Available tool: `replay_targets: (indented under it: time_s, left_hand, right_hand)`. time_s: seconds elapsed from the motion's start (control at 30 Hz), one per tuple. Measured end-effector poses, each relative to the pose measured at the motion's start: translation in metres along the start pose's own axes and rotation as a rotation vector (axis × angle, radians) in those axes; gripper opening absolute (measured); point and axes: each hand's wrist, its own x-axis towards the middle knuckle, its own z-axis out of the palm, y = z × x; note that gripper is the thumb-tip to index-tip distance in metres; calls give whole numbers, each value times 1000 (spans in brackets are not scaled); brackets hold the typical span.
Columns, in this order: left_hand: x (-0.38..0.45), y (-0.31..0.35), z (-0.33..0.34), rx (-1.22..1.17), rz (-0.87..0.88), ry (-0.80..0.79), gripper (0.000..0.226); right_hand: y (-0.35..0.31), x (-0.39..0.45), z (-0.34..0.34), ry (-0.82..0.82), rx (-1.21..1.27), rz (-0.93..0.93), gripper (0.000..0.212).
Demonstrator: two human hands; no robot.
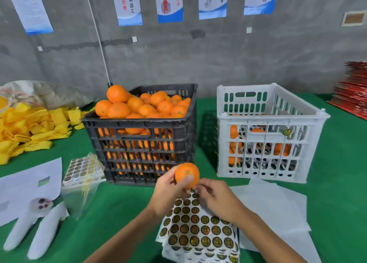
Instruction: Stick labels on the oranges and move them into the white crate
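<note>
Head view, nearest zone: a stack of label sheets (198,231) lies on the green table (123,209) directly below both hands, so a label can be lifted with minimal reach. The right hand (215,199) hovers over the top edge of the sheets with fingers curled toward the fruit; whether a label sits between its fingertips cannot be told. The left hand (170,191) grips one orange (187,175) between thumb and curled fingers, raised above the sheets, stem end facing the camera. This grip probably leaves the lower right side of the peel exposed to the other hand for labelling.

Middle zone: to the left lie a second pack of labels (83,169) in clear wrap and white paper sheets (29,183). The black crate (139,135), heaped with unlabelled oranges, stands just behind the hands as the supply. The white crate (266,133) stands to its right, apart from it, partly filled with fruit; it is the destination.

Far zone: yellow foam sleeves (29,127) are piled at the left, and posters (170,2) hang on the grey wall.
</note>
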Motion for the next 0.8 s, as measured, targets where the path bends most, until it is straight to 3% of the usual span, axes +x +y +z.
replay_targets:
  time_s: [0.07, 0.2, 0.27, 0.4, 0.63, 0.73, 0.8]
  left_hand:
    - [-4, -24, -2, -50, -80, 27, 52]
    - [-5, -46, -13, -114, -172, 63, 61]
    - [-1, -51, -18, -202, -234, 55, 64]
    - [3, -54, -23, -331, -290, 61, 73]
    - [5, -61, -23, -292, -271, 30, 77]
    - [7, -64, -24, -276, -260, 29, 80]
    - [7, -67, -24, -269, -259, 30, 78]
  right_hand:
    - [9, -6, 10, -110, -45, -9, 28]
    - [23, -11, 17, -200, -177, -16, 69]
    - [26, -13, 18, -217, -225, -22, 80]
    - [31, -14, 22, -183, -277, -50, 69]
    - [36, -6, 27, -46, -223, -79, 29]
    - [35, -4, 27, -41, -306, -125, 31]
    - [34, -4, 25, -88, -336, -116, 48]
